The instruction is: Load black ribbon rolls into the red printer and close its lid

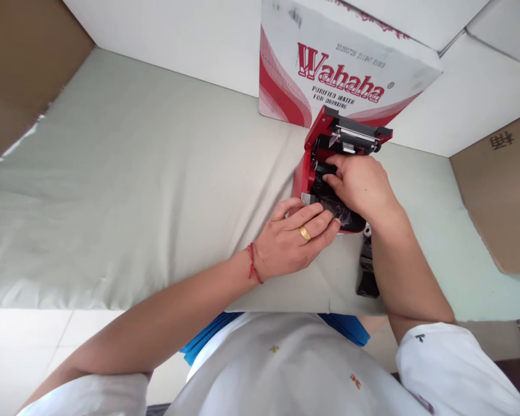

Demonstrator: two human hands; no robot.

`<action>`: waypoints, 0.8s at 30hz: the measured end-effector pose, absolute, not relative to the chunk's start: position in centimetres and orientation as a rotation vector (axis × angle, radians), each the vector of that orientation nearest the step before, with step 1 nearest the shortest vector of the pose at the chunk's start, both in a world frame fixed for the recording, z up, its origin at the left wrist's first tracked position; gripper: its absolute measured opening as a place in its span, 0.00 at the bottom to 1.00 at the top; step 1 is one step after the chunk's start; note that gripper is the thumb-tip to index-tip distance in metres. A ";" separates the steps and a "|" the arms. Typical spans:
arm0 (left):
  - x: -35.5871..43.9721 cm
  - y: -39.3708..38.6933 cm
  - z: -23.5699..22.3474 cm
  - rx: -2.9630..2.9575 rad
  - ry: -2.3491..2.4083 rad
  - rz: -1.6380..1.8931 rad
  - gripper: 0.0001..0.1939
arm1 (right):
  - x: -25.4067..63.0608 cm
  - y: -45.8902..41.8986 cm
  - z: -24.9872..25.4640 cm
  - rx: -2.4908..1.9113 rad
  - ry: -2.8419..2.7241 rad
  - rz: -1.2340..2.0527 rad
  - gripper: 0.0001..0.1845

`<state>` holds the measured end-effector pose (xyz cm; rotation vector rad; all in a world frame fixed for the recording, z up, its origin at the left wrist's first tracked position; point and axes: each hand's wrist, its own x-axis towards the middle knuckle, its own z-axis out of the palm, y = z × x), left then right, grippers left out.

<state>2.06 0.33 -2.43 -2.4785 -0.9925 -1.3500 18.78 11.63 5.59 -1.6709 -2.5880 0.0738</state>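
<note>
A red and black machine that looks like a label printer (301,173) stands on the cloth with its lid (351,130) raised. Inside it lie a small black roll (325,167) and shiny dark film (335,208). My right hand (364,185) reaches in from the right, with thumb and forefinger closed around the black roll. Across the machine's front left edge my left hand (292,237) lies with its fingers stretched out, the tips touching the edge and film. Part of the interior is hidden by both hands.
Behind the machine stands a white and red Wahaha water carton (286,86). A dark film-wrapped item (367,268) lies beside my right forearm. Brown cardboard boxes (498,190) flank the pale green cloth (112,202), whose front edge is close to my body.
</note>
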 end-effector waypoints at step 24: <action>3.5 -0.9 -2.2 -2.336 -1.135 -1.145 0.19 | 23.0 4.6 6.7 -1.190 -2.508 0.020 0.18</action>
